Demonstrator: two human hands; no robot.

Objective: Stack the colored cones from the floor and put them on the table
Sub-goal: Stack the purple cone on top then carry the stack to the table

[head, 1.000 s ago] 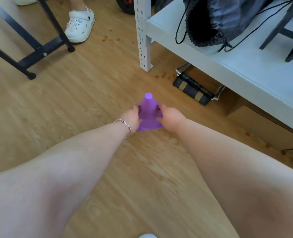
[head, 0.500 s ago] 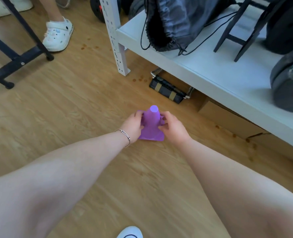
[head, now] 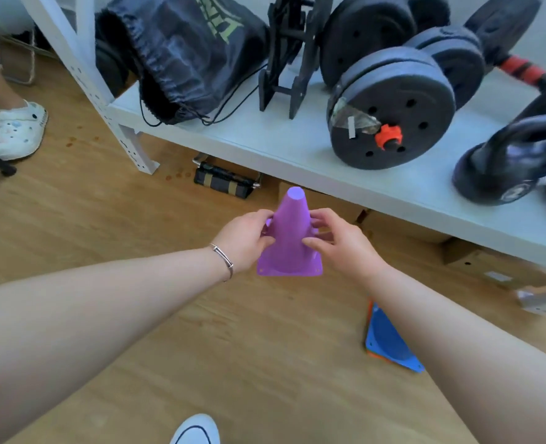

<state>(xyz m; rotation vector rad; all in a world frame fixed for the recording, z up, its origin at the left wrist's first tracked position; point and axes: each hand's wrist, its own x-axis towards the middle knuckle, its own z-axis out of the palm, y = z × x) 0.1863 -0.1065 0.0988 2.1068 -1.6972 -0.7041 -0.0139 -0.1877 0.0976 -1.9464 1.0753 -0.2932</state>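
Note:
A purple cone (head: pixel 290 238) is held upright above the wooden floor, in front of the white shelf (head: pixel 265 145). My left hand (head: pixel 244 240) grips its left side and my right hand (head: pixel 338 241) grips its right side. A blue cone base (head: pixel 385 339), with an orange edge showing under it, lies on the floor at the lower right, mostly hidden by my right forearm.
The shelf carries a black drawstring bag (head: pixel 182 56), a black stand (head: pixel 284 52), black dumbbells (head: pixel 390 110) and a kettlebell (head: pixel 505 165). Cardboard boxes (head: pixel 489 267) and a black striped item (head: pixel 223 182) sit beneath it. Another person's white shoe (head: pixel 18 129) is at far left.
Both hands have lifted the purple cone off the floor and brought it nearer. The view has swung right, so more of the shelf and the blue cone now show.

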